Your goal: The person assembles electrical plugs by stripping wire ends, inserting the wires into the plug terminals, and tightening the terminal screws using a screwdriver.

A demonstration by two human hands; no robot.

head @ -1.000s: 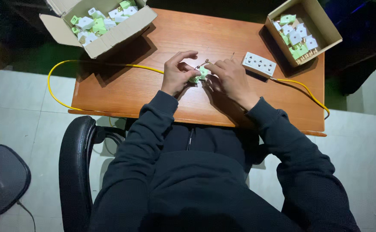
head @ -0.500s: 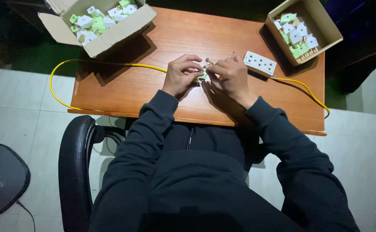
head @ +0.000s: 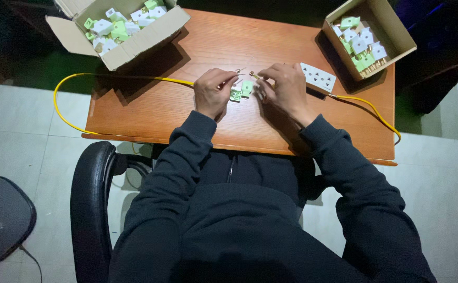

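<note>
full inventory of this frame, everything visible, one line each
wooden table: 1, reddish brown, centre
left cardboard box: 1, tan, open, table's far left corner, holds green and white plug parts
right cardboard box: 1, tan, open, far right corner, same kind of parts
socket strip: 1, white, beside the right hand
yellow cable: 1, loops off the left edge, runs out on the right
green plug pieces: about 2, between the hands
metal pins: count unclear, small, by the fingertips
office chair: 1, black
round dark object: 1, floor, lower left
left hand: on the plug pieces
right hand: on the plug pieces
</note>
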